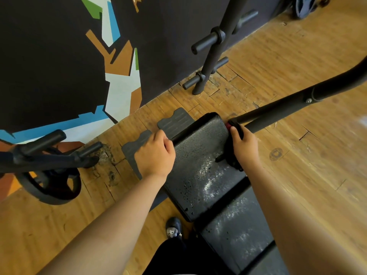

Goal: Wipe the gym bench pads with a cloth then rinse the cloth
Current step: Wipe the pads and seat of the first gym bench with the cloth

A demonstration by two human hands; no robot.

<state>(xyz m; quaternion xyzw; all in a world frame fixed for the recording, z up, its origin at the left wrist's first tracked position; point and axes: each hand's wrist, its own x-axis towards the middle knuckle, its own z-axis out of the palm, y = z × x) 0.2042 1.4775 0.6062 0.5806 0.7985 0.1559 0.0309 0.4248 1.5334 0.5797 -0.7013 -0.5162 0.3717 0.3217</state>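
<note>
The far bench pad [198, 161] is a black, textured slab. Its long axis runs away from the person toward the painted wall [59, 56], leaning a little leftward in the view, and its rounded short end points at that wall. A narrow gap separates its near end from the near bench pad [238, 225], which carries on along the same line. Whitish speckled sheen and dark droplets lie across both pads.

The left hand [155, 153] grips the far pad's left long edge, its fingers curled over the rim. The right hand [245, 147] is at the pad's right long edge, close to the far corner. Its fingers are curled down over a dark cloth [231, 161], pressing it against the pad. The cloth is bunched and stretched along that right edge, with a bit of red showing at its far end.

Just off the pad's left edge, grey foam mats [174, 120] lie on the wooden floor [297, 175], one partly under the left hand. Farther left sits a weight plate [53, 185] under a black rack. Right of the pad the floor is wide and open, except for a black metal tube [297, 104] that leaves the pad's far right corner and rises to the right. Beyond the pad's far end there is a strip of worn floor, then a plate tree [210, 56] standing near the wall. By the pad's near left corner a dark shoe [173, 228] stands on the floor.
</note>
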